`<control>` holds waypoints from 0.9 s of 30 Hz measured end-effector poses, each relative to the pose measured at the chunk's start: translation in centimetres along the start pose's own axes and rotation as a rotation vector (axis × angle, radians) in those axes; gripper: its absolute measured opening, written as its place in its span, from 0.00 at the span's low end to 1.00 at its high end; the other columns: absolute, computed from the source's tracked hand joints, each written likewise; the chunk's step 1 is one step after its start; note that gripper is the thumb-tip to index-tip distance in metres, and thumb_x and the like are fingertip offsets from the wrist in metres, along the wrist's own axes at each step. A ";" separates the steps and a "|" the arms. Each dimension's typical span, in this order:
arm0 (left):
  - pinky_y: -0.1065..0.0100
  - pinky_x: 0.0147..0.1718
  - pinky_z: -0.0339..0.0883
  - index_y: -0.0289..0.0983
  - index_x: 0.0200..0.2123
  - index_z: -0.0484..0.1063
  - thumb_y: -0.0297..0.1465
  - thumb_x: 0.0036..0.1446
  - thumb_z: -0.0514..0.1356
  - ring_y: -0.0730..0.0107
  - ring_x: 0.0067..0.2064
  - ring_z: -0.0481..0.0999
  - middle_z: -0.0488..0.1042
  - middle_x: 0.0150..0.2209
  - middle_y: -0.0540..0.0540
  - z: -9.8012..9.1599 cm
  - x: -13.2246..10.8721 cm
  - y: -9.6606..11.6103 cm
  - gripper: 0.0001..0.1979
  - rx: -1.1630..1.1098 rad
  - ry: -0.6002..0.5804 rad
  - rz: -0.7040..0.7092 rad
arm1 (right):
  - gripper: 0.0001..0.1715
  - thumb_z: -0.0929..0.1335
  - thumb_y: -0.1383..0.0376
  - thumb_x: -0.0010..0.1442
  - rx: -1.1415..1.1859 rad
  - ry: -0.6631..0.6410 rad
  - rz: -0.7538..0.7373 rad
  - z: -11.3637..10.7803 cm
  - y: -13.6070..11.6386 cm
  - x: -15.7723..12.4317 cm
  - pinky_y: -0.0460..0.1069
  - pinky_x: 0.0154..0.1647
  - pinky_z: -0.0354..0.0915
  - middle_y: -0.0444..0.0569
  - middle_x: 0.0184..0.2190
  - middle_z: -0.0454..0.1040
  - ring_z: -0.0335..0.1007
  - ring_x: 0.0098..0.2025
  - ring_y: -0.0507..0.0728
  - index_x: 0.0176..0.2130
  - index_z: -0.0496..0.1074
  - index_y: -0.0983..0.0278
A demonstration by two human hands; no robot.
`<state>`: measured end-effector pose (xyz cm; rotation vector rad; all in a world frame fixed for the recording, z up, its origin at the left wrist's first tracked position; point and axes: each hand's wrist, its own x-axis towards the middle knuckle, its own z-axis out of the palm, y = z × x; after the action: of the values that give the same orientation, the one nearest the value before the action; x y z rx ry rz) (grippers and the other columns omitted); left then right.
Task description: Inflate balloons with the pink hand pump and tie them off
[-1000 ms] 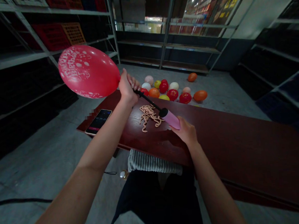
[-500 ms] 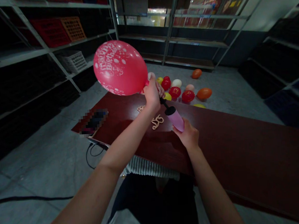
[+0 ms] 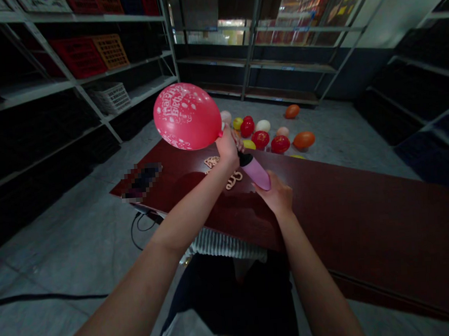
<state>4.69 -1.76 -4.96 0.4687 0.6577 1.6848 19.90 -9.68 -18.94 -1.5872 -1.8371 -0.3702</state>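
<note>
A blurred dark phone (image 3: 141,180) lies at the left end of the long dark red wooden table (image 3: 364,215). The inflated pink printed balloon (image 3: 187,116) is held above the table, its neck pinched in the closed left hand (image 3: 228,146) at the tip of the pink cylindrical hand pump (image 3: 255,172). Pale uninflated balloons (image 3: 225,173) lie under that hand. The right hand (image 3: 276,195) is closed around the pump's body. Coloured inflated balloons (image 3: 271,134) rest on the floor beyond the table.
</note>
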 end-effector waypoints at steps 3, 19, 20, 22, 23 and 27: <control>0.71 0.12 0.44 0.40 0.18 0.48 0.33 0.74 0.48 0.78 0.11 0.48 0.46 0.11 0.56 -1.4 0.2 1.7 0.28 -0.021 0.045 -0.007 | 0.29 0.70 0.47 0.61 0.001 -0.019 -0.058 -0.2 -0.3 -0.1 0.50 0.33 0.65 0.53 0.39 0.82 0.80 0.36 0.61 0.53 0.73 0.64; 0.67 0.17 0.46 0.40 0.19 0.48 0.46 0.71 0.52 0.75 0.14 0.48 0.49 0.11 0.53 -4.5 2.7 13.1 0.30 0.007 -0.013 0.011 | 0.28 0.71 0.49 0.61 0.077 -0.086 -0.146 -0.6 -1.1 -0.4 0.51 0.36 0.67 0.54 0.42 0.82 0.80 0.39 0.61 0.52 0.72 0.65; 0.67 0.17 0.46 0.40 0.19 0.49 0.46 0.70 0.54 0.74 0.15 0.49 0.50 0.11 0.53 -3.9 2.6 12.9 0.30 0.008 -0.006 0.012 | 0.28 0.70 0.49 0.61 0.083 -0.089 -0.124 -0.6 -1.0 -0.4 0.51 0.36 0.67 0.54 0.42 0.82 0.80 0.39 0.61 0.52 0.72 0.65; 0.66 0.17 0.46 0.41 0.19 0.50 0.46 0.69 0.56 0.73 0.15 0.49 0.51 0.12 0.53 -2.6 2.4 12.1 0.29 -0.002 0.003 0.020 | 0.28 0.70 0.49 0.61 0.083 -0.084 -0.069 -0.7 -0.7 -0.5 0.51 0.35 0.67 0.53 0.40 0.82 0.80 0.38 0.61 0.52 0.73 0.65; 0.67 0.18 0.46 0.41 0.19 0.50 0.45 0.69 0.56 0.73 0.15 0.48 0.51 0.12 0.53 -1.9 2.3 11.4 0.29 -0.007 -0.009 0.028 | 0.27 0.70 0.49 0.61 0.079 -0.076 -0.042 -0.7 -0.5 -0.5 0.51 0.34 0.67 0.53 0.39 0.82 0.80 0.37 0.61 0.51 0.73 0.65; 0.69 0.19 0.47 0.40 0.21 0.52 0.47 0.70 0.55 0.76 0.16 0.48 0.48 0.12 0.55 0.9 2.0 7.9 0.28 0.002 -0.104 0.047 | 0.27 0.70 0.48 0.60 0.084 -0.040 0.025 -0.4 0.0 -0.5 0.51 0.33 0.67 0.54 0.37 0.82 0.79 0.35 0.62 0.50 0.74 0.65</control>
<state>-1.11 -0.74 0.74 0.5736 0.5761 1.6920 20.05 -10.29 -18.98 -1.5691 -1.8361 -0.2484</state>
